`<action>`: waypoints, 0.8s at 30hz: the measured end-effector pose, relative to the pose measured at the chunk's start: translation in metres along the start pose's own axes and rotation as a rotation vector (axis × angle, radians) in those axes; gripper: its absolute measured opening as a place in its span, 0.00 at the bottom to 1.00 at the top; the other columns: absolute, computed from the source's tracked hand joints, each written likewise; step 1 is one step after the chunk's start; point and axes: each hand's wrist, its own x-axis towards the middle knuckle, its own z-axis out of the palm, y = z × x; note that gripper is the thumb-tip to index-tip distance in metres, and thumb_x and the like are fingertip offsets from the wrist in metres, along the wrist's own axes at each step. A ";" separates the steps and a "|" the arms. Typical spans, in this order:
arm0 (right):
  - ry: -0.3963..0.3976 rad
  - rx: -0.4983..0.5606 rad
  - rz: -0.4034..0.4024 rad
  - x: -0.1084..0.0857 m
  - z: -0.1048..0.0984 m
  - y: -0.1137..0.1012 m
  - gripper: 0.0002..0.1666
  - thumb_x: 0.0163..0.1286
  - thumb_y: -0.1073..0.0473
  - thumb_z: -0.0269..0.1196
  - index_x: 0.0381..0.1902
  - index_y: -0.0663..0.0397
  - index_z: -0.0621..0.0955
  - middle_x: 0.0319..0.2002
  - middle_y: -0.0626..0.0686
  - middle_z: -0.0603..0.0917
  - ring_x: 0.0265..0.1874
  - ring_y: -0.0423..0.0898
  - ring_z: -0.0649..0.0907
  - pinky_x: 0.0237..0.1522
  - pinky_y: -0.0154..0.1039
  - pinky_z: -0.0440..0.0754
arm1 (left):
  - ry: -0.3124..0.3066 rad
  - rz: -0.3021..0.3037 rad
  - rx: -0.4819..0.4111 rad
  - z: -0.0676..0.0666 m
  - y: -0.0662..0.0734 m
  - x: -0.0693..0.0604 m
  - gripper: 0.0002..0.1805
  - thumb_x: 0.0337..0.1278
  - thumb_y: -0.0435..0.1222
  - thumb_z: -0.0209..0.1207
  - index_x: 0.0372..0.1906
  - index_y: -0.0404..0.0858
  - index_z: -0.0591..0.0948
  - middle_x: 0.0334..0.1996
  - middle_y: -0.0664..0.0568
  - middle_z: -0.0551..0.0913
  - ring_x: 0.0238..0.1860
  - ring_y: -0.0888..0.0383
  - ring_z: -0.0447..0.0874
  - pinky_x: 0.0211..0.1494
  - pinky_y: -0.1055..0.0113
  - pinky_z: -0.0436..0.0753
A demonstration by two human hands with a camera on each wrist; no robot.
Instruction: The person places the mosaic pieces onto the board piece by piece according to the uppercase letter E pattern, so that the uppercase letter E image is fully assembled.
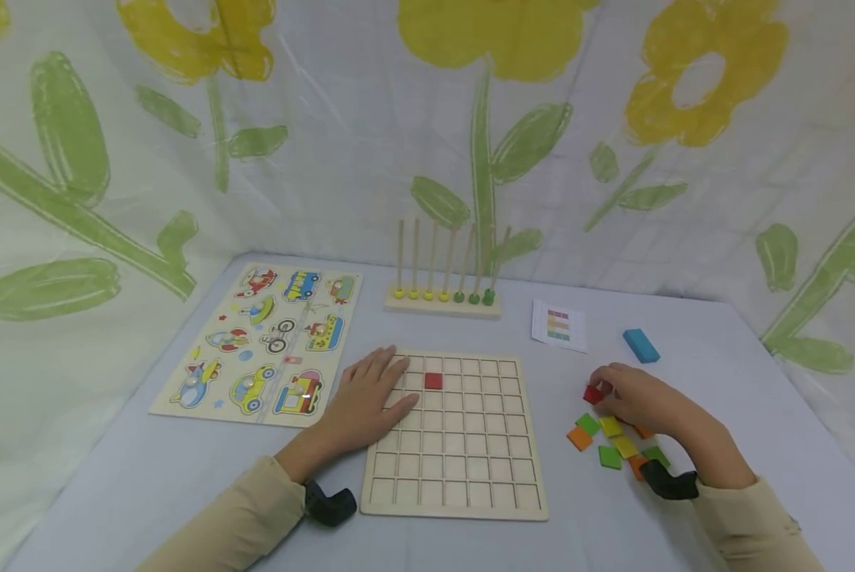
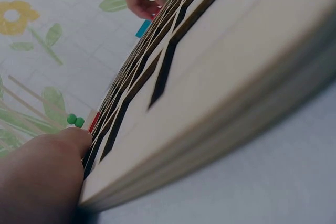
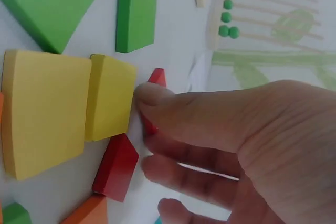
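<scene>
A wooden grid board point(image 1: 454, 445) lies in the middle of the table, one red tile point(image 1: 433, 381) sitting in a cell near its top. My left hand point(image 1: 366, 401) rests with spread fingers on the board's upper left edge. Right of the board, my right hand point(image 1: 635, 395) pinches a red tile point(image 1: 593, 394) between thumb and fingers. In the right wrist view the pinched red tile point(image 3: 157, 77) is partly hidden by the thumb; a second red tile point(image 3: 116, 168) lies beside a yellow tile point(image 3: 110, 98). Green, orange and yellow tiles point(image 1: 624, 446) lie scattered below the right hand.
A picture puzzle board point(image 1: 263, 342) lies at the left. Behind the grid board stands a rack of rods point(image 1: 442, 308) with yellow and green beads. A printed card point(image 1: 559, 325) and a blue block point(image 1: 641, 345) lie at the back right.
</scene>
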 end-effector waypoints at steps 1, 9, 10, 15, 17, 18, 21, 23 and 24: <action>0.007 -0.010 -0.008 0.000 0.000 -0.001 0.16 0.64 0.60 0.64 0.49 0.56 0.78 0.41 0.50 0.79 0.37 0.45 0.76 0.42 0.46 0.81 | 0.002 0.000 -0.001 0.000 0.000 0.000 0.35 0.66 0.57 0.48 0.71 0.43 0.64 0.73 0.44 0.57 0.74 0.46 0.51 0.70 0.42 0.55; 0.092 -0.061 -0.128 0.007 0.002 -0.021 0.16 0.64 0.60 0.65 0.50 0.54 0.78 0.43 0.47 0.80 0.42 0.47 0.78 0.46 0.46 0.81 | 0.001 0.002 0.002 -0.001 0.001 0.000 0.35 0.66 0.57 0.47 0.71 0.43 0.65 0.73 0.43 0.58 0.74 0.46 0.51 0.70 0.42 0.55; 0.106 -0.072 -0.156 0.009 0.002 -0.025 0.16 0.64 0.60 0.65 0.50 0.53 0.78 0.43 0.47 0.80 0.43 0.46 0.78 0.46 0.45 0.81 | 0.004 0.003 0.003 -0.001 0.001 0.000 0.35 0.66 0.57 0.47 0.71 0.43 0.65 0.73 0.43 0.58 0.74 0.46 0.51 0.70 0.42 0.55; 0.147 -0.082 -0.264 0.022 0.005 -0.055 0.18 0.64 0.58 0.66 0.51 0.49 0.77 0.44 0.44 0.80 0.43 0.44 0.79 0.46 0.42 0.80 | 0.011 0.006 0.004 -0.001 0.000 0.000 0.35 0.66 0.57 0.48 0.71 0.43 0.65 0.73 0.43 0.58 0.74 0.46 0.52 0.70 0.42 0.55; 0.154 -0.074 -0.301 0.028 0.008 -0.067 0.18 0.64 0.58 0.66 0.51 0.48 0.77 0.44 0.43 0.80 0.43 0.43 0.79 0.46 0.41 0.80 | 0.011 0.006 0.003 -0.001 0.000 0.000 0.34 0.66 0.57 0.48 0.71 0.43 0.65 0.73 0.43 0.58 0.74 0.46 0.52 0.70 0.42 0.55; 0.154 -0.068 -0.312 0.031 0.009 -0.073 0.18 0.64 0.57 0.66 0.51 0.48 0.77 0.44 0.42 0.79 0.43 0.42 0.79 0.46 0.40 0.80 | 0.008 0.006 0.002 -0.001 0.000 0.000 0.34 0.66 0.57 0.48 0.71 0.43 0.65 0.73 0.43 0.58 0.74 0.46 0.51 0.70 0.42 0.55; 0.130 -0.037 -0.329 0.039 0.012 -0.092 0.16 0.65 0.55 0.65 0.50 0.46 0.77 0.44 0.40 0.79 0.43 0.41 0.78 0.46 0.39 0.79 | 0.004 0.006 0.001 -0.002 0.000 0.000 0.34 0.66 0.57 0.48 0.71 0.43 0.65 0.73 0.44 0.58 0.74 0.46 0.52 0.70 0.42 0.56; 0.109 -0.020 -0.330 0.044 0.014 -0.104 0.14 0.66 0.54 0.65 0.49 0.44 0.77 0.43 0.39 0.78 0.43 0.39 0.78 0.47 0.38 0.78 | 0.001 0.007 -0.001 -0.002 0.001 0.000 0.34 0.66 0.57 0.48 0.71 0.43 0.65 0.73 0.43 0.58 0.74 0.46 0.51 0.70 0.42 0.55; 0.099 -0.018 -0.333 0.047 0.015 -0.110 0.13 0.66 0.54 0.64 0.48 0.44 0.77 0.42 0.38 0.78 0.43 0.39 0.78 0.47 0.38 0.78 | 0.000 0.007 0.000 -0.002 0.001 0.000 0.34 0.66 0.57 0.48 0.71 0.43 0.65 0.73 0.43 0.58 0.74 0.46 0.51 0.70 0.42 0.55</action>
